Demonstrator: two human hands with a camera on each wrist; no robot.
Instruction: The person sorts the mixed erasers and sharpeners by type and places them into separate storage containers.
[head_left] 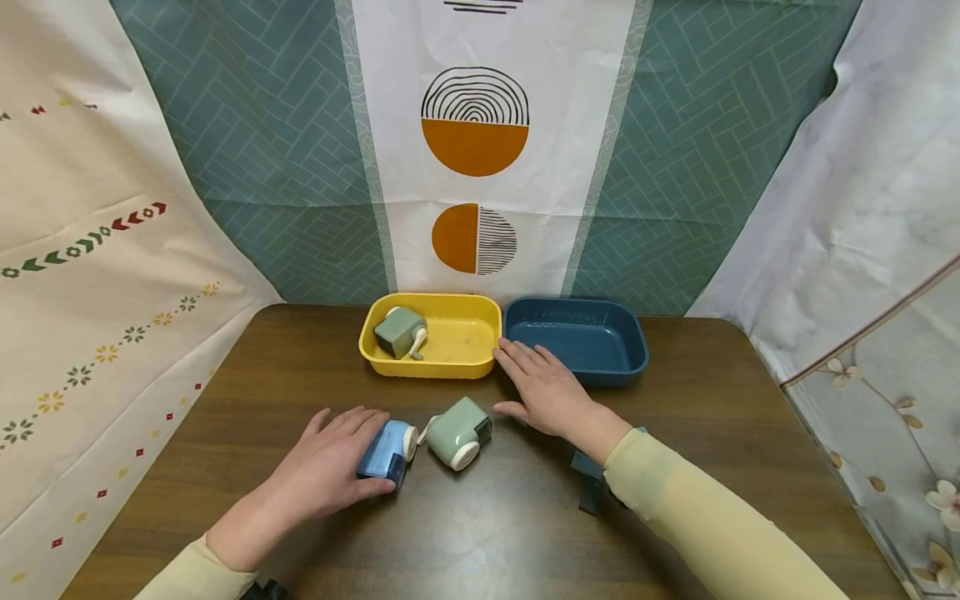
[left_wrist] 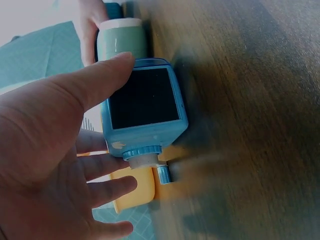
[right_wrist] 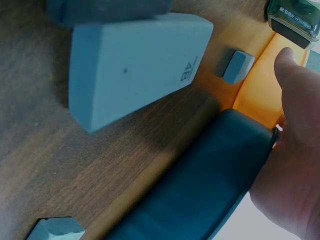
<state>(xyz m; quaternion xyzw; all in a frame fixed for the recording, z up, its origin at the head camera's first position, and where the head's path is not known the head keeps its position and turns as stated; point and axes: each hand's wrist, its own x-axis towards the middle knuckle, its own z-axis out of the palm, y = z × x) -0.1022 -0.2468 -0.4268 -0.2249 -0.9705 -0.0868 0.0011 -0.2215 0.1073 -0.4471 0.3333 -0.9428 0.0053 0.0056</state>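
Note:
My left hand (head_left: 333, 458) holds a blue crank pencil sharpener (head_left: 385, 454) on the table, thumb along its near side and fingers across the far side. In the left wrist view the thumb presses on the sharpener (left_wrist: 145, 100) by its dark window. A green pencil sharpener (head_left: 454, 429) lies tilted just right of it. My right hand (head_left: 551, 396) reaches forward with straight fingers, holding nothing, its fingertips by the yellow tray's corner. A small blue eraser (right_wrist: 239, 66) lies near its thumb; a larger eraser marked 4B (right_wrist: 135, 70) is under the wrist.
The yellow tray (head_left: 431, 369) at the back holds another green sharpener (head_left: 402, 331). Beside it on the right stands a dark blue tray (head_left: 637, 358). More eraser pieces (head_left: 590, 498) lie partly under the right forearm. Patterned cloths (head_left: 300, 125) hang around the wooden table (head_left: 480, 533).

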